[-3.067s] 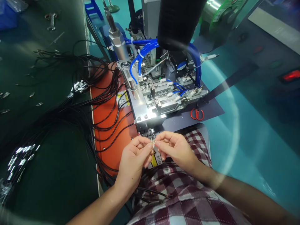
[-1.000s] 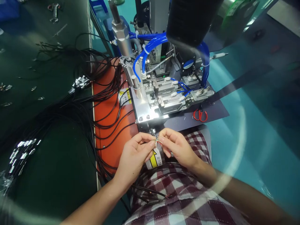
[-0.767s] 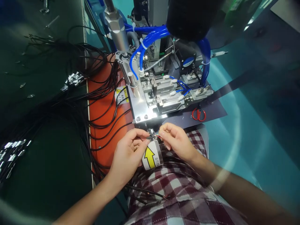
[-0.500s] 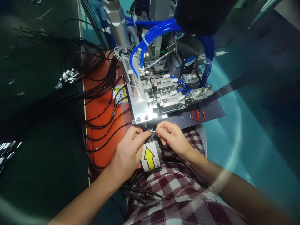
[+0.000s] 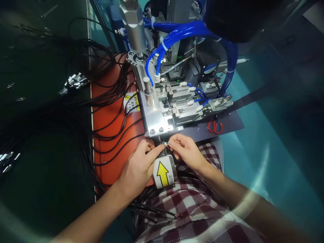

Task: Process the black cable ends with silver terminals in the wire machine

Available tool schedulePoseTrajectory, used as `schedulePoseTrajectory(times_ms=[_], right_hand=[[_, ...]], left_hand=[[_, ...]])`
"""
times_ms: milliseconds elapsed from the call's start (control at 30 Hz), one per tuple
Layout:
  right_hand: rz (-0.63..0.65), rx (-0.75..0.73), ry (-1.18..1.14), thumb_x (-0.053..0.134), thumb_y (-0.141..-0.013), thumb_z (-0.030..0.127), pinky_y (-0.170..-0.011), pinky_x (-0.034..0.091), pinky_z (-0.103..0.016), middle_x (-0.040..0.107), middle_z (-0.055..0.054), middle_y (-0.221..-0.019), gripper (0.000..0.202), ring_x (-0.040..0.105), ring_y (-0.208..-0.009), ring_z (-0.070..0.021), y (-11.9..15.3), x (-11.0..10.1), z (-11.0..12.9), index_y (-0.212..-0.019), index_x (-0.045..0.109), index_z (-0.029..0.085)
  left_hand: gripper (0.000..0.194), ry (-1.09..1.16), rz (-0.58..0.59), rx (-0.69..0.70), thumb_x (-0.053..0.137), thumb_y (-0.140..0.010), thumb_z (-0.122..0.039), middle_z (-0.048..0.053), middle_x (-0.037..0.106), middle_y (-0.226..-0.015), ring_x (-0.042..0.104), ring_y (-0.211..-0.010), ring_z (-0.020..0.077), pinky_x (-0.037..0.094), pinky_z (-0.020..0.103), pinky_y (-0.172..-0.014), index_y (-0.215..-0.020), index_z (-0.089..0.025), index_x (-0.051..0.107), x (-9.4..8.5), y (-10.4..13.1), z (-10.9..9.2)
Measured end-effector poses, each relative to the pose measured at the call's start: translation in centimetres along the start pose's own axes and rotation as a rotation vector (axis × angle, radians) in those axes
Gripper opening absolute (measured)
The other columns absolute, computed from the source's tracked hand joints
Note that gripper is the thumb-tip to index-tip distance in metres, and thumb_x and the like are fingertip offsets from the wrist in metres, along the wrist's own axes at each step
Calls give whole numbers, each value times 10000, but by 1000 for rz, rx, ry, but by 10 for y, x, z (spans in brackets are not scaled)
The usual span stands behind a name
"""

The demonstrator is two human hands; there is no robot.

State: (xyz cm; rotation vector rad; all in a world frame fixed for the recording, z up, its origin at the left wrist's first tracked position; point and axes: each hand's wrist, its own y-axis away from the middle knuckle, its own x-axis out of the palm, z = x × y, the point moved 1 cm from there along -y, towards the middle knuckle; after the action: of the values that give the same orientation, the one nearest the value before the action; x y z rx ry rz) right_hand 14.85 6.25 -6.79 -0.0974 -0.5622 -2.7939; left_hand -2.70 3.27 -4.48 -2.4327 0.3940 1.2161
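Between my two hands, just in front of the machine's metal plate, is a small light-coloured connector with thin coloured wires. My right hand pinches the fine wires at its right side. The thumb and forefinger of my left hand close at the connector's left side; the fingertips partly hide what they grip. Below the fingers is a white label with a yellow arrow.
Black cables run over the orange surface on the left, with shiny metal-ended plugs beyond. Blue air hoses arch over the machine. Red-handled scissors lie right. Loose cable ends rest on my checked clothing.
The machine appears slightly further right and lower as the view shifts. Both hands stay at the connector, the right fingertips now closer to it.
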Motion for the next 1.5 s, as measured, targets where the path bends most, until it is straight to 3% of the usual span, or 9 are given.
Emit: schedulePoseTrajectory(times_ms=[433,733,1067,1200,1500], right_hand=[[-37,-34,-18,597,-817,439,-435,294,-232,439,66,-560,278,382,-437,-79,1,4,-7,-742,482,198],[-172,-289,166,513,-898,316,-532,347,-252,473,24,-674,151,417,-569,-117,3,7,-25,-801,506,201],[-215,-415,365,501,-892,268,-597,383,-270,522,3,-707,130,461,-613,-136,3,4,-21,-784,529,200],[-168,-337,312,507,-886,270,-573,375,-262,505,11,-703,127,446,-593,-124,3,2,-16,-781,517,198],[-87,84,-148,611,-786,335,-431,236,-219,428,75,-521,227,336,-415,-56,1,9,-4,-671,499,174]], left_hand=[[310,-3,-5,-25,442,-902,-112,70,514,-928,575,-780,148,527,261,-667,-1147,-159,626,2,0,0],[300,-12,-13,-6,443,-898,-98,63,496,-909,553,-746,139,510,253,-642,-1134,-141,623,1,-2,-2],[302,-27,13,-40,422,-913,-131,54,499,-902,552,-723,130,515,250,-647,-1131,-176,627,1,-3,-3],[289,-31,0,-20,432,-909,-122,64,500,-902,554,-722,135,513,257,-641,-1110,-143,639,1,-3,-3],[297,-54,42,-43,440,-904,-130,67,501,-908,555,-741,148,519,268,-669,-1128,-154,634,1,-2,-4]])
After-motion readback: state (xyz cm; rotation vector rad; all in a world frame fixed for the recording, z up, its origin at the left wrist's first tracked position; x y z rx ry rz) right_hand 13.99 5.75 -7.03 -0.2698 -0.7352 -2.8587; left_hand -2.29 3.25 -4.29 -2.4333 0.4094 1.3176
